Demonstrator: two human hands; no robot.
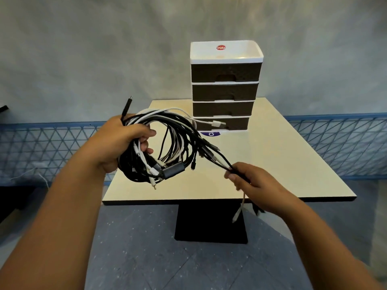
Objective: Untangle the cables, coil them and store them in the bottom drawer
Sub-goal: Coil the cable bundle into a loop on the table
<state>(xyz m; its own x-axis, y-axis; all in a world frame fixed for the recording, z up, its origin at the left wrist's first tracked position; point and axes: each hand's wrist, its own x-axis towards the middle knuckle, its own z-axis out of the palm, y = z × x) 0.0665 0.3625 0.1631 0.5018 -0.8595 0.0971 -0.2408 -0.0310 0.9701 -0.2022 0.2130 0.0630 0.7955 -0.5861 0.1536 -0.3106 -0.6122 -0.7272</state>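
Holding a big bunch of black and white cables (167,147) up over the near side of the table (272,164), the person's left hand (123,141) has its fingers curled tight around the loops. One black plug end (128,105) sticks up above that hand. The right hand (253,183) pinches a few black strands that stretch out from the bunch, and loose ends hang down under it. At the far side of the table stands a drawer unit (225,86) with four dark drawers. The bottom drawer (236,123) is closed.
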